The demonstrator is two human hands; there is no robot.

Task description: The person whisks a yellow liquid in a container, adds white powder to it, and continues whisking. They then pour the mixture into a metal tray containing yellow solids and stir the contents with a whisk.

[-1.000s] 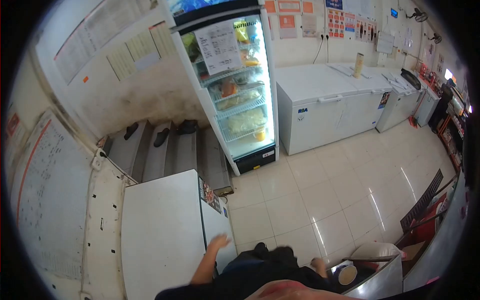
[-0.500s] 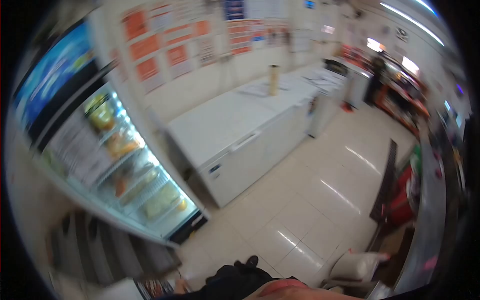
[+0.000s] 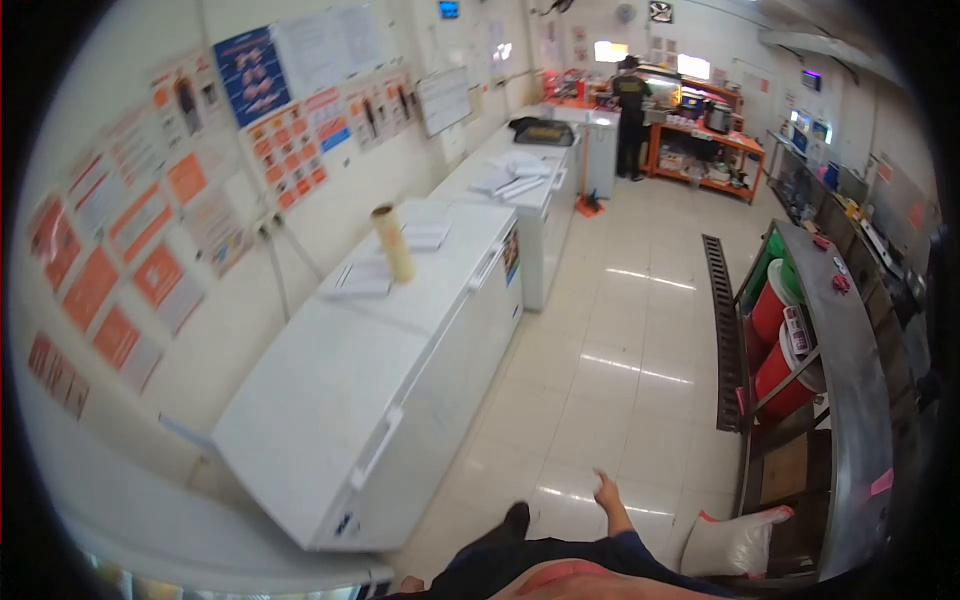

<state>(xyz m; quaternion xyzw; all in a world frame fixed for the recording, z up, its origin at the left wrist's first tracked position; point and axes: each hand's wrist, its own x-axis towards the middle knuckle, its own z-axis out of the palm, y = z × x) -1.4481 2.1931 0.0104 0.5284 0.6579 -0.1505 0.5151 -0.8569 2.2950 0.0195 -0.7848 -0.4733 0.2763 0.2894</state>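
My right hand point(image 3: 607, 490) is held out low over the tiled floor, in front of my body. At least one finger is stretched out, and nothing shows in it. Only a small part of my left hand point(image 3: 412, 584) appears at the bottom edge, by my dark clothing; its fingers cannot be made out. Nearest to that hand are the top edge of a glass-door fridge point(image 3: 250, 560) and the near end of a white chest freezer point(image 3: 340, 400). A yellowish upright roll point(image 3: 393, 243) and some papers point(image 3: 358, 280) stand on the freezer lid.
A second white freezer point(image 3: 480, 190) carries papers and a black bag-like item point(image 3: 542, 131). To the right, a metal counter point(image 3: 850, 400) has red buckets point(image 3: 785, 375) beneath and a white sack point(image 3: 735, 540) beside it. A floor drain grate point(image 3: 722, 330) runs alongside. A person point(image 3: 630, 110) stands far back.
My view has swung right and levelled, so the fridge has mostly left the picture. My right hand has come into view. More of the far room and the metal counter shows.
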